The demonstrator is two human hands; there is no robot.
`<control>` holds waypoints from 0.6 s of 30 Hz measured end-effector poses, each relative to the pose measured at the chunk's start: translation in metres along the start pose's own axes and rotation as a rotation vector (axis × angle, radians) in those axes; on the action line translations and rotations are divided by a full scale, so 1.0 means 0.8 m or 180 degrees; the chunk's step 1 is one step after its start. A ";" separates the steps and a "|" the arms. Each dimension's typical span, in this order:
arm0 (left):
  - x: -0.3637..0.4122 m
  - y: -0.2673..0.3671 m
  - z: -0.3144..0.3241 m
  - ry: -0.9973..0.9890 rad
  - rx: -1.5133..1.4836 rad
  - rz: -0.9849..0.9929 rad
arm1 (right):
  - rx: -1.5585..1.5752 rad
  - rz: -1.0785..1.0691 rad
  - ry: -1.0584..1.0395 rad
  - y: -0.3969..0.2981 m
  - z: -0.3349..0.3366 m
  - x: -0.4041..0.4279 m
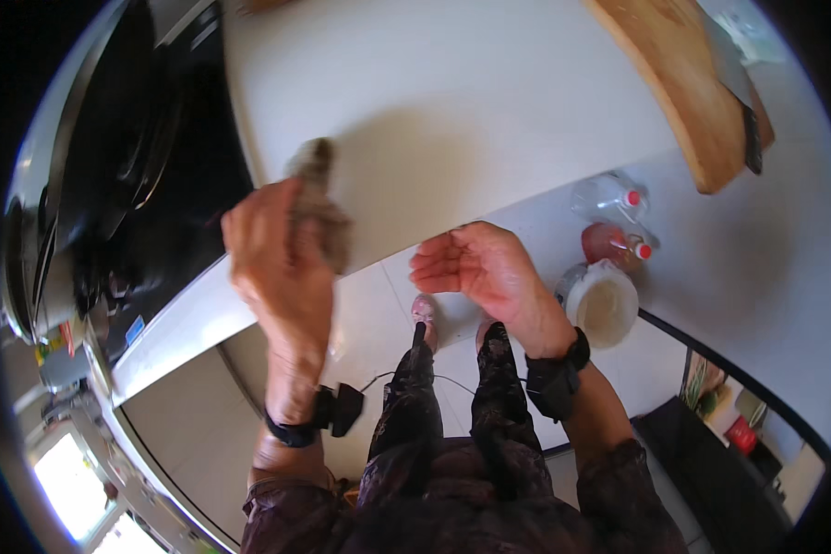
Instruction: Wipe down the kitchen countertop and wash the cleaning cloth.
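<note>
My left hand [277, 249] grips a crumpled greyish-brown cloth [325, 221], blurred, over the white countertop [471, 104] near the black cooktop's edge. My right hand [474, 266] is at the counter's front edge, palm turned up and fingers loosely curled, with nothing in it. Both wrists wear black bands with a small box. Whether the cloth touches the counter is hard to tell from the blur.
The black glossy cooktop [173, 173] lies at left. A wooden cutting board [672, 97] and a cleaver [751, 131] are at upper right. Plastic bottles with red caps [616, 246] and a white bucket [604, 305] stand on the floor at right.
</note>
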State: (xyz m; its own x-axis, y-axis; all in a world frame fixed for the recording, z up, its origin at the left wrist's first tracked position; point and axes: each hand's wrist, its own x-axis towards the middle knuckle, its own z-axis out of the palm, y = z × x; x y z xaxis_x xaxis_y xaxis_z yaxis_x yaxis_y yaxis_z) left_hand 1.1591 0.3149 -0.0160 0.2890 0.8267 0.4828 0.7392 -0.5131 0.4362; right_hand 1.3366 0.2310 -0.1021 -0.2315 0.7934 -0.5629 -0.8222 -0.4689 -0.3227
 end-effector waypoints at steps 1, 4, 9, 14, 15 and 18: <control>0.004 -0.011 0.006 0.0020 0.0119 -0.0160 | 0.0027 -0.0062 0.0028 -0.001 -0.001 0.000; 0.006 -0.005 0.014 -0.0203 0.0209 0.0014 | 0.0053 -0.0115 -0.0095 -0.004 -0.007 -0.001; -0.012 0.061 0.035 -0.0637 -0.0340 0.0659 | 0.0206 -0.0296 0.0078 -0.012 -0.015 -0.007; -0.012 0.093 0.055 -0.0916 -0.0843 0.0687 | 0.0408 -0.0568 0.0302 -0.022 -0.037 -0.010; -0.009 0.098 0.059 -0.0828 -0.0998 0.0712 | 0.0479 -0.0569 0.0204 -0.028 -0.043 -0.013; 0.008 0.100 0.070 -0.0533 -0.0820 0.0542 | 0.0367 -0.0757 0.0070 -0.048 -0.052 -0.028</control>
State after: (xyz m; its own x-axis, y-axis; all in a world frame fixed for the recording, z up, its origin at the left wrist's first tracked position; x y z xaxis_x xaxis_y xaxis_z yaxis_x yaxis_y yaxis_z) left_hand 1.2546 0.2924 -0.0206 0.5064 0.7397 0.4432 0.5002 -0.6706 0.5478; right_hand 1.3952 0.2154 -0.1089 -0.0143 0.8669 -0.4983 -0.9063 -0.2218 -0.3599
